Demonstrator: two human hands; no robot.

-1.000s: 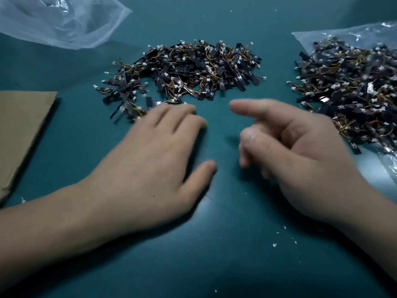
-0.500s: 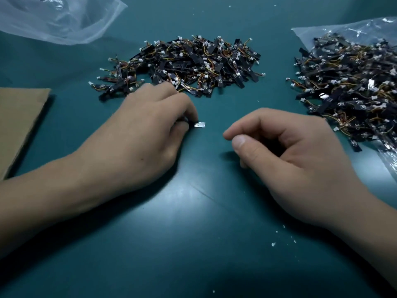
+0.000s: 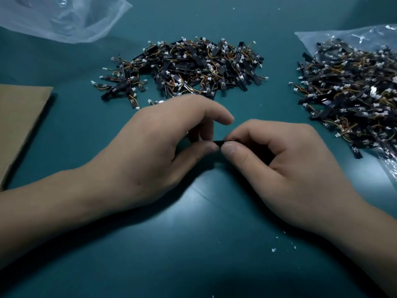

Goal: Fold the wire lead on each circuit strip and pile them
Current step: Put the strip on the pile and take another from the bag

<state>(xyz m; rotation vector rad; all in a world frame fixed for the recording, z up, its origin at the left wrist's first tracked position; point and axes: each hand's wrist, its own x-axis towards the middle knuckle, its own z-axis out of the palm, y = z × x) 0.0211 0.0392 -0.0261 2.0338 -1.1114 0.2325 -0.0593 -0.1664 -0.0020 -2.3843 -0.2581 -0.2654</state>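
The left hand (image 3: 163, 147) and the right hand (image 3: 285, 168) meet at the middle of the view, thumb tips almost touching, and both pinch one small black circuit strip (image 3: 221, 142) between thumb and curled fingers. Only a short dark piece of the strip shows between the two thumbs; its wire lead is hidden behind the fingers, so I cannot tell how it is bent. The left index finger arches over the strip and its tip points toward the right hand. Both forearms are bare and lie low over the dark green table (image 3: 193, 254). A few white flecks (image 3: 273, 250) lie on the table near the right wrist. Just beyond the hands, toward the far side, lies a loose pile of strips (image 3: 189, 67), black pieces tangled with orange and yellow wires and small white connectors, its near edge close to the left knuckles. To the right, well apart from that pile, a second heap of strips (image 3: 354, 93) rests on a clear plastic bag (image 3: 322, 37). At the left edge lies a flat piece of brown cardboard (image 3: 19, 125), and in the far left corner a crumpled clear bag (image 3: 64, 18).
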